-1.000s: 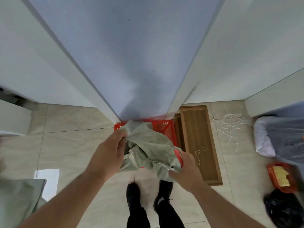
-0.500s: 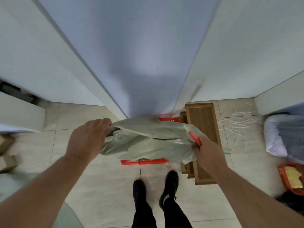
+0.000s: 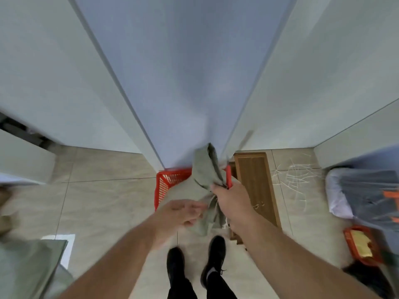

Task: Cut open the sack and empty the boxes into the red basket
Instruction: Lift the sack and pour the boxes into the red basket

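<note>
Pale grey-white walls [image 3: 54, 67] rise on both sides of a tall blue-grey panel [image 3: 185, 72] that narrows down to the floor in the middle of the view. The floor of large glossy beige stone-look tiles [image 3: 103, 203] shows thin dark joints and a bright square reflection of light [image 3: 64, 240] at lower left. To the right of the panel's foot a brown wooden rectangular framed board [image 3: 255, 184] lies flat on the tiles. Beyond it, thin white scribbled scratch marks [image 3: 295, 178] cross the tiles. A white low ledge [image 3: 23, 156] juts in at the left edge, blurred. The light is soft and even.
</note>
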### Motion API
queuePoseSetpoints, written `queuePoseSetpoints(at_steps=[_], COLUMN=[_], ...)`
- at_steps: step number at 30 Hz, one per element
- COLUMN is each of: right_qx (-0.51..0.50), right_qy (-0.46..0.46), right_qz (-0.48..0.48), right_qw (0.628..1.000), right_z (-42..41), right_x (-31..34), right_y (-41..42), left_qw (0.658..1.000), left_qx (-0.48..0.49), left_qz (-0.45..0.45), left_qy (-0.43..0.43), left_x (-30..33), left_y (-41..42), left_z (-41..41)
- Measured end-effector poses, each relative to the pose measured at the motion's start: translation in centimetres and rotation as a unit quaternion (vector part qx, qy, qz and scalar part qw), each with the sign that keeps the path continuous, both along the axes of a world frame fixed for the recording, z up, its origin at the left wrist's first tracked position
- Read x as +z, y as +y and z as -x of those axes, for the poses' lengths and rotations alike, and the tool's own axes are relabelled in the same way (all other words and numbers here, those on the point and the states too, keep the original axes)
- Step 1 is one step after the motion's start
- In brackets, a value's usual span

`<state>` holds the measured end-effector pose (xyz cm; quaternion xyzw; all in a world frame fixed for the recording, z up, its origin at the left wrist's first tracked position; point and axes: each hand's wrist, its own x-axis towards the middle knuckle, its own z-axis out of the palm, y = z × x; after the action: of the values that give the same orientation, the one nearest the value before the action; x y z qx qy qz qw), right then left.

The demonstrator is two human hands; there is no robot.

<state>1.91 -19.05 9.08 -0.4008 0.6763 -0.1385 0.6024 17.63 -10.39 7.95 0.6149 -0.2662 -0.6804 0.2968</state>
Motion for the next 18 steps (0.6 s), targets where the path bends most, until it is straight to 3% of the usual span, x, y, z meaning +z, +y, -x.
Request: queuePoseSetpoints(at_steps=[1,2,4,5,7,9,12,13,15,16,17,18], right_qx=[0.007,0.009,0.026,0.059,0.171,0.199,0.107,0.079,0.056,0.072,0.105,0.133], right_qy=[0.035,0.051,0.021,-0.007,-0.002,0.015,0.027,0.001,-0.058,-0.05,-0.016,0.016], right_qz=[0.031,0.059,0.111,0.118,0.093,0.104,0.167,0.19,0.178,0.154,0.117,0.076], right_qw=[0.999,0.997,0.993,0.991,0.981,0.974,0.98,0.979,0.981,0.984,0.987,0.988], right_z=[0.7,1.1,0.5,-0.9,-3.9,-4.5,-3.2,-2.5,-2.2,-2.7,-3.3,-3.7], right_x=[0.7,1.6,4.0,5.1,5.6,5.8,9.8,11.1,11.9,11.3,9.7,8.2], right_y=[-1.0,-2.1,-3.0,-2.7,-1.4,-1.4,-4.7,-5.3,-5.0,-4.3,-3.2,-2.2], left_qw=[1.0,0.992,0.946,0.943,0.968,0.981,0.972,0.95,0.905,0.905,0.92,0.907], left_qx=[0.023,0.124,0.32,0.331,0.235,0.176,0.169,0.192,0.285,0.244,0.119,-0.025], left_qz=[0.007,0.001,0.006,0.004,-0.028,-0.042,-0.026,-0.017,0.018,0.049,0.076,0.085], left_qy=[-0.009,-0.03,-0.052,-0.016,0.08,0.07,-0.162,-0.245,-0.317,-0.346,-0.365,-0.413], left_x=[-0.1,-1.0,-1.7,-1.6,-3.0,-3.5,-2.9,-2.4,-2.1,-1.9,-2.2,-1.9], left_y=[-0.4,-1.1,-3.3,-4.5,-5.1,-5.1,-4.8,-5.1,-5.1,-5.3,-4.9,-4.5], left_z=[-3.1,-6.1,-7.7,-6.4,-0.8,2.3,-1.5,-3.3,-6.3,-6.2,-5.2,-4.4])
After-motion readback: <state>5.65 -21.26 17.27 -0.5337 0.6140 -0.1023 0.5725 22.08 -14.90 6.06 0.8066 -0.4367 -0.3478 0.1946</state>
